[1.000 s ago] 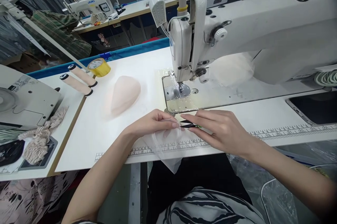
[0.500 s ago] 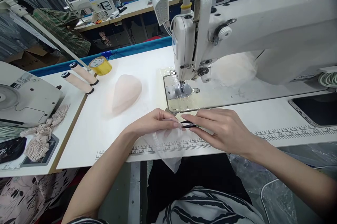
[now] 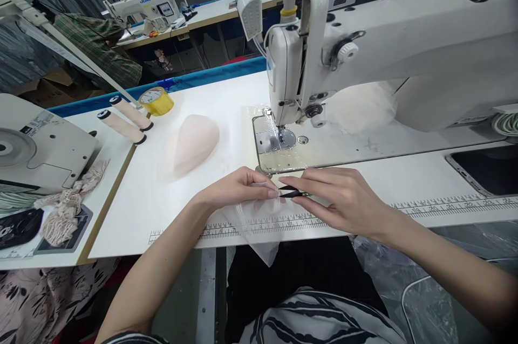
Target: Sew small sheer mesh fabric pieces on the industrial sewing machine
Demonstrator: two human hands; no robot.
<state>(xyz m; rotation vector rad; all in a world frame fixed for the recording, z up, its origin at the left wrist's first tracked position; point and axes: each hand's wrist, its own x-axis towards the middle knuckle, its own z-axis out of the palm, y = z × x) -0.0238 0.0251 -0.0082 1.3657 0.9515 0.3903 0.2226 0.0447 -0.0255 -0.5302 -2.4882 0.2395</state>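
The snips (image 3: 292,191) lay crosswise near the table's (image 3: 162,204) front edge, tips pointing left at the left hand (image 3: 238,190), whose fingers pinched sheer fabric (image 3: 259,228). The right hand (image 3: 343,201) gripped the snips, fingers pressed together. A sewing machine (image 3: 384,47) stood just behind them.

- snips (image 3: 292,191): only the black blades show, the rest is hidden under right hand (image 3: 343,201).
- sheer piece (image 3: 259,225): upper edge is covered by left hand (image 3: 238,187).
- sewing machine (image 3: 404,53): cut off at the right edge.
- ruler strip (image 3: 445,206): numerals too small to read.
- dark screen (image 3: 485,169): cropped at the right.
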